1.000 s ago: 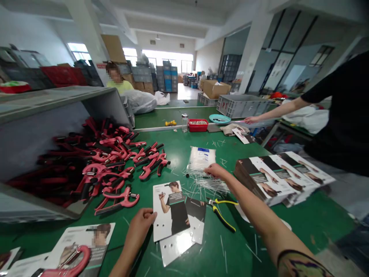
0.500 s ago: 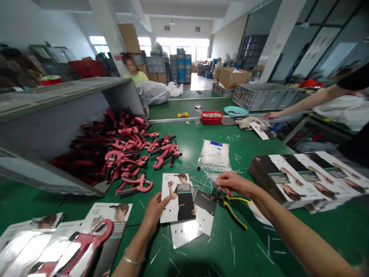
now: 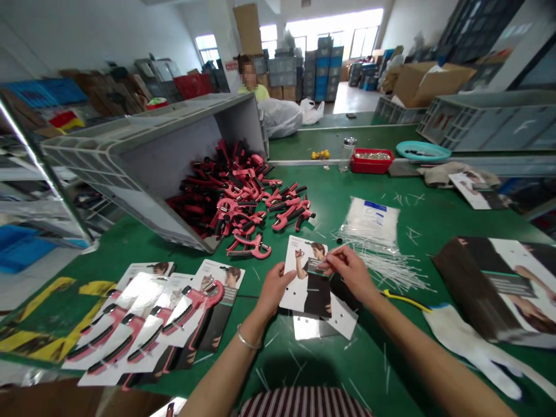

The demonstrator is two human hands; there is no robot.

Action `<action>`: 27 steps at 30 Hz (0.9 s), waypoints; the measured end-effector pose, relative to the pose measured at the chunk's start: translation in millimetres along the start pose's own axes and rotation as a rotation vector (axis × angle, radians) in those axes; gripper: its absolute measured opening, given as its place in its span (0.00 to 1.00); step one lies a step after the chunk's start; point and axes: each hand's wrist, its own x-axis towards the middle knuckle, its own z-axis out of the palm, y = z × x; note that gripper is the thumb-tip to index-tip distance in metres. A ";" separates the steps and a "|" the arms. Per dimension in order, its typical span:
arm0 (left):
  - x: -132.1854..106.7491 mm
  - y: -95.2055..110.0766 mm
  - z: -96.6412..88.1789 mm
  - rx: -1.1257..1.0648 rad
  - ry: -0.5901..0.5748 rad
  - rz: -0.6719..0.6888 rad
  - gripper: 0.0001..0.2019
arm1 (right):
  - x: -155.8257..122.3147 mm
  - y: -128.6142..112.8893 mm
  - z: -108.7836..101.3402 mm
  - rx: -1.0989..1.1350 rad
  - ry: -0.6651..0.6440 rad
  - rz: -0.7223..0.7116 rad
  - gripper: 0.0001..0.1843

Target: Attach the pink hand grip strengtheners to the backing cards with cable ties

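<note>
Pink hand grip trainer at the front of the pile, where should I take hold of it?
Take the hand grip trainer by its black handle bar, probably coming from above on the side nearest you. It lies flat on the green mat at the near edge of the heap, so that bar looks clear of the others.

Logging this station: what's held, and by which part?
A printed card, held by its left edge in the left hand; the right hand's fingers touch its face.
</note>
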 end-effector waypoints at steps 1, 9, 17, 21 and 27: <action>1.8 -1.7 0.2 0.022 -0.005 0.016 0.19 | -0.6 7.7 9.7 -0.023 0.030 -0.051 0.14; 11.3 -1.7 -10.6 0.074 -0.025 0.012 0.17 | -4.8 44.1 35.3 -0.187 0.084 -0.120 0.15; 8.9 -8.9 -4.0 -0.145 -0.007 0.000 0.22 | -8.9 54.8 35.3 -0.364 0.058 -0.248 0.11; 6.5 -22.7 8.4 -0.009 -0.090 -0.041 0.23 | -12.4 61.6 36.0 -0.336 0.061 -0.269 0.08; -4.5 -0.4 10.4 0.658 -0.005 0.250 0.13 | -12.4 55.8 27.9 -0.265 -0.058 -0.266 0.08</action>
